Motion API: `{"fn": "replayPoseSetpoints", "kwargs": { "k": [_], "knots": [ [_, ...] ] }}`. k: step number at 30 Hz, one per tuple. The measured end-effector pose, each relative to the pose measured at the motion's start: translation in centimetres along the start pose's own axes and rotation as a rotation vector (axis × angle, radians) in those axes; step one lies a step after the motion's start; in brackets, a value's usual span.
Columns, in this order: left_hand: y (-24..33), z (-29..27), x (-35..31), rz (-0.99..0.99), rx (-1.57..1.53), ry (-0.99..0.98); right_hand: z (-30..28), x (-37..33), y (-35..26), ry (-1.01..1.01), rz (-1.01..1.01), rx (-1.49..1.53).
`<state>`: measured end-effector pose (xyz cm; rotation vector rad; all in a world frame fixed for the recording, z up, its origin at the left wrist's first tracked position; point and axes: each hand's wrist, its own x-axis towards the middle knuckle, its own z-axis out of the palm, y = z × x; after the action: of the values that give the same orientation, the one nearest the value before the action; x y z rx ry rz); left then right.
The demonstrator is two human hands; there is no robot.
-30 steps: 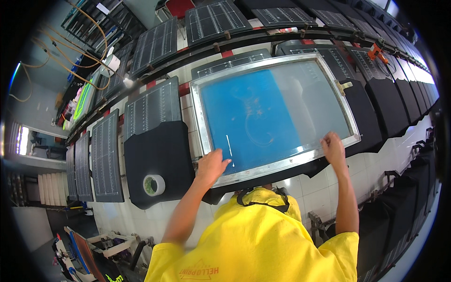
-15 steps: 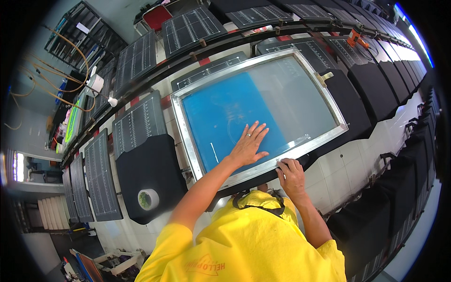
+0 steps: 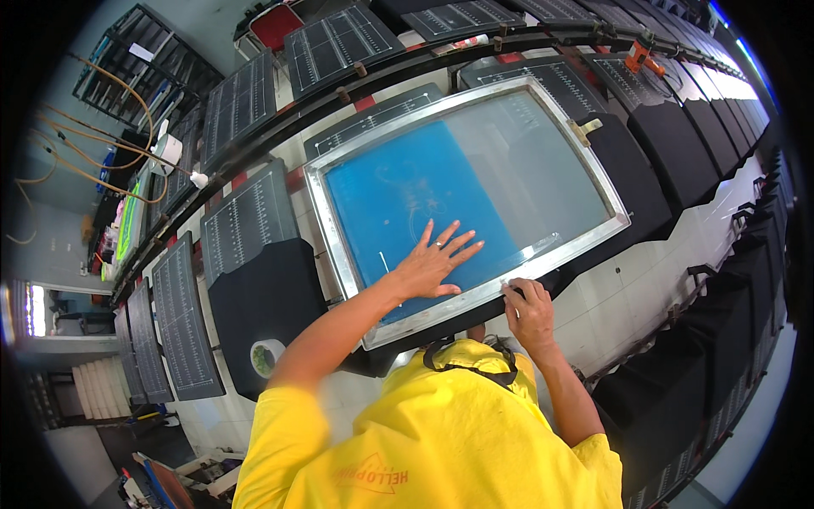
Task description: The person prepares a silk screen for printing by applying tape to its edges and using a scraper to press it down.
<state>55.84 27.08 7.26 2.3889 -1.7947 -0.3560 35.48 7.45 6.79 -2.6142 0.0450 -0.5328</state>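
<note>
Left grip rests spread on blue mesh | right grip curls at frame's near edge, can't tell if clamped | yellow shirt bears orange lettering

Mesh marks — blurred; shirt — cut off below

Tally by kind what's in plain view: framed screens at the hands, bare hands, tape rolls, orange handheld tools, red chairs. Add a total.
Silver-framed printing screen: 1
Bare hands: 2 (left hand spread over the screen's blue part, right hand at its near edge)
Tape roll: 1
Orange handheld tool: 1
Red chair: 1
Total: 6
</note>
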Motion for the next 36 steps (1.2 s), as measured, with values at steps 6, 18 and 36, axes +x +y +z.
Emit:
{"fn": "replayPoseSetpoints", "kwargs": {
  "k": [6, 18, 36],
  "knots": [
    [-1.3, -1.5, -5.2, -0.017, 0.133, -0.125, 0.3, 0.1, -0.1, 0.025, -0.006, -0.002],
    [-1.6, -3.4, -11.4, -0.064, 0.249, -0.317, 0.5, 0.1, 0.0, 0.049, -0.009, -0.011],
    [-1.9, -5.4, -7.7, 0.11, 0.412, -0.403, 0.4, -0.2, -0.1, 0.028, -0.015, -0.01]
  ]
}}
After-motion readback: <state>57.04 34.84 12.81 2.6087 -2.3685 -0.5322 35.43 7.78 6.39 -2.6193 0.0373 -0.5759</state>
